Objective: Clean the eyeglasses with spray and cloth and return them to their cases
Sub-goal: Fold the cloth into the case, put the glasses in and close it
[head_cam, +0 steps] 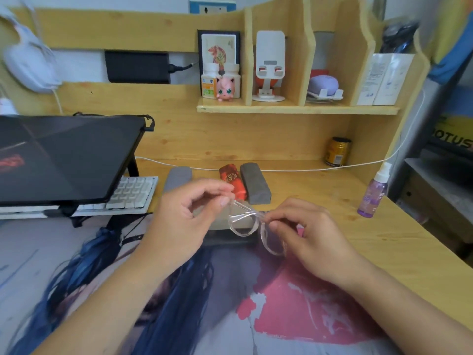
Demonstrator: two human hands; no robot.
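Clear-framed eyeglasses (252,222) hang above the desk mat between both hands. My left hand (189,213) pinches one temple arm at the upper left of the frame. My right hand (302,231) pinches the frame by the bridge and right lens. Behind the hands lie three cases side by side: a light grey case (178,178), a red patterned case (233,183) and a dark grey case (254,185). A purple spray bottle (373,193) stands upright at the desk's right. I see no cloth for certain; a pale flat thing under the glasses is mostly hidden.
A printed desk mat (230,290) covers the near desk. A raised laptop (64,157) over a white keyboard (133,193) fills the left. A yellow can (337,152) and a white cable (294,170) lie at the back. A shelf (297,108) holds small items.
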